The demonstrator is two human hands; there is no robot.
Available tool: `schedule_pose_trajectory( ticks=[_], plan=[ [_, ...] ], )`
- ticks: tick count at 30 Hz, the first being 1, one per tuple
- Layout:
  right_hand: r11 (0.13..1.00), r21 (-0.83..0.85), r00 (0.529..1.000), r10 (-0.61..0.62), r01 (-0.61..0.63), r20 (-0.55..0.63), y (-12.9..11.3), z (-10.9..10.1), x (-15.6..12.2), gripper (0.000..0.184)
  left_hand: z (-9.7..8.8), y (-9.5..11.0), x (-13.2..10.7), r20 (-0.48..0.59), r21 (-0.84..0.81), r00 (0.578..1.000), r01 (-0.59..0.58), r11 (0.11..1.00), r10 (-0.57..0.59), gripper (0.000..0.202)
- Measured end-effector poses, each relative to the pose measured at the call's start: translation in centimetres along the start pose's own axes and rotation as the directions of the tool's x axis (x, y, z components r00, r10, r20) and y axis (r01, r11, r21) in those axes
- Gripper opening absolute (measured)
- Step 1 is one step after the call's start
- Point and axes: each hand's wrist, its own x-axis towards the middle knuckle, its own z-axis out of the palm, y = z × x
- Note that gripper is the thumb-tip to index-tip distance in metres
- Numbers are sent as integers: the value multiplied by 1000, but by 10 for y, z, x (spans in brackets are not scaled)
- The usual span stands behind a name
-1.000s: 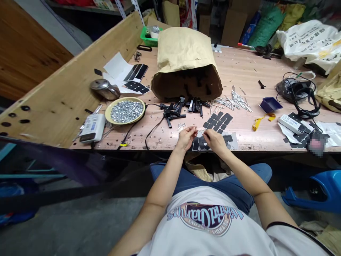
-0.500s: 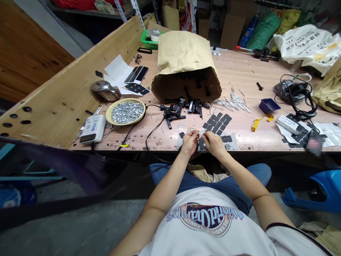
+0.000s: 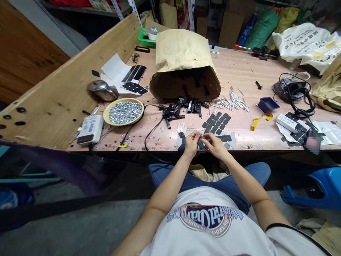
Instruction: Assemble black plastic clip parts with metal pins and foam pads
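Close together at the table's front edge, both my hands pinch a thin metal rod (image 3: 201,136). My left hand (image 3: 191,145) has its fingertips closed at the rod's left end; whether it also grips a smaller part there is too small to tell. On the other end, my right hand (image 3: 215,145) closes thumb and fingers. Below them lies a grey sheet (image 3: 232,139) with black rounded pads (image 3: 217,122) on and behind it. Similar metal rods (image 3: 237,101) are spread loosely further back. Tiny metal pieces (image 3: 180,127) lie left of the pads, near several black plastic parts (image 3: 173,113).
A large paper sack (image 3: 183,48) lies open towards me, with black parts inside. A yellow dish (image 3: 106,113) of small metal pieces stands left, beside a white power bank (image 3: 91,128) and a metal pot (image 3: 102,89). A dark blue tray (image 3: 268,105) and a headset (image 3: 302,97) are right.
The fingers of my right hand have shifted and spread slightly around the rod, still next to my left hand. The view has moved a little; the things on the table look unchanged.
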Motion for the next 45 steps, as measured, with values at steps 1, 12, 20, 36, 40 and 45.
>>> schedule_pose_trajectory(
  ticks=[1, 12, 20, 36, 40, 45],
  plan=[
    [999, 6, 999, -51, 51, -18, 4, -1, -6, 25, 0, -2, -1, 16, 25, 1000, 0, 1000, 0, 27],
    [788, -431, 898, 367, -439, -242, 53, -20, -50, 37, -1, -5, -7, 62, 437, 997, -64, 897, 41, 27],
    [820, -424, 920, 303, -384, -248, 48, -6, -48, 36, -2, 12, -6, -61, 358, 994, -66, 931, 94, 13],
    [820, -238, 818, 399, -520, -414, 64, -16, -49, 32, -3, 20, -8, -34, 408, 990, -110, 906, 136, 10],
    [935, -67, 927, 332, -348, -172, 58, -6, -49, 25, 0, 21, -10, -27, 403, 989, -122, 907, 145, 9],
    [928, 183, 946, 317, -324, 70, 41, -2, -60, 30, -3, 20, -10, -36, 391, 991, -102, 915, 126, 8]
  ],
)
